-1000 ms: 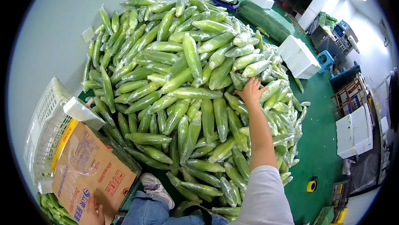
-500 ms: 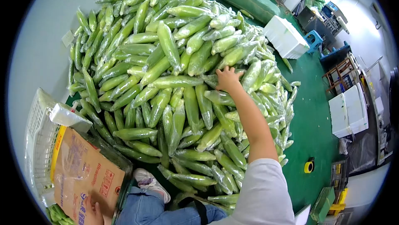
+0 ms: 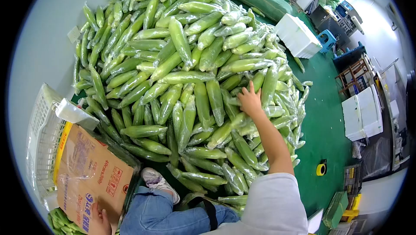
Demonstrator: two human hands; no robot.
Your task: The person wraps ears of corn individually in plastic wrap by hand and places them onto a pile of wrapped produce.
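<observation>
A large heap of corn cobs [image 3: 186,77] in green husks, wrapped in clear film, fills the middle of the view. My right hand [image 3: 250,100] rests on the right side of this heap, fingers spread over the cobs; the cob parts under the palm are hidden. A long wrapped cob [image 3: 270,85] lies just right of its fingertips. At lower left, my left hand [image 3: 100,223] lies against a printed brown cardboard box [image 3: 95,172], with fingers extended and only partly showing. I see no cob in either hand.
A white plastic basket [image 3: 41,122] stands beside the box at left, with green produce [image 3: 65,223] below. My shoe [image 3: 159,184] is at the heap's near edge. White foam boxes [image 3: 298,35], a blue stool [image 3: 326,40] and a tape roll [image 3: 321,169] are on the green floor at right.
My right hand has moved right and nearer to me over the heap. Some cobs around it have shifted. My left hand stays by the cardboard; the view has moved slightly.
</observation>
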